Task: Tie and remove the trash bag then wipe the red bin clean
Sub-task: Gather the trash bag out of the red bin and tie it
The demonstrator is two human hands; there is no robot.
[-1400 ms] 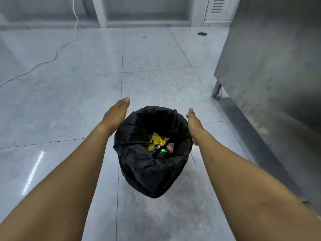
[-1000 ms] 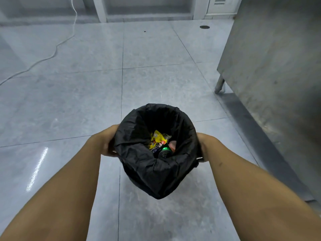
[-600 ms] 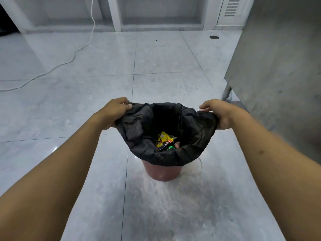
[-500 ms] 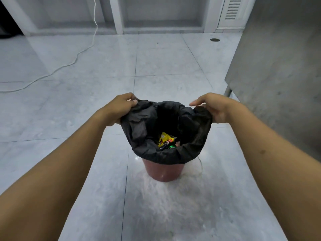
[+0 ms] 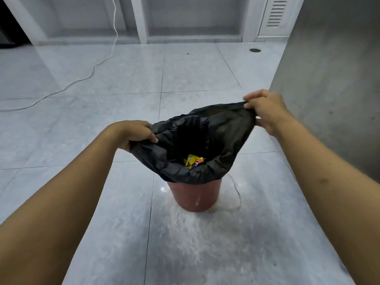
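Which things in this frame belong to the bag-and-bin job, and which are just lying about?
In the job:
- black trash bag, edge gripped by left hand and right hand
- red bin under it
- yellow wrapper and other rubbish inside the bag

Lying about:
- white cable on the floor
- metal cabinet on the right
- round floor drain

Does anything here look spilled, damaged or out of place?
Nothing looks damaged. The floor around the red bin has a whitish, streaky patch, maybe residue or wetness. A white cable trails loose across the tiles.
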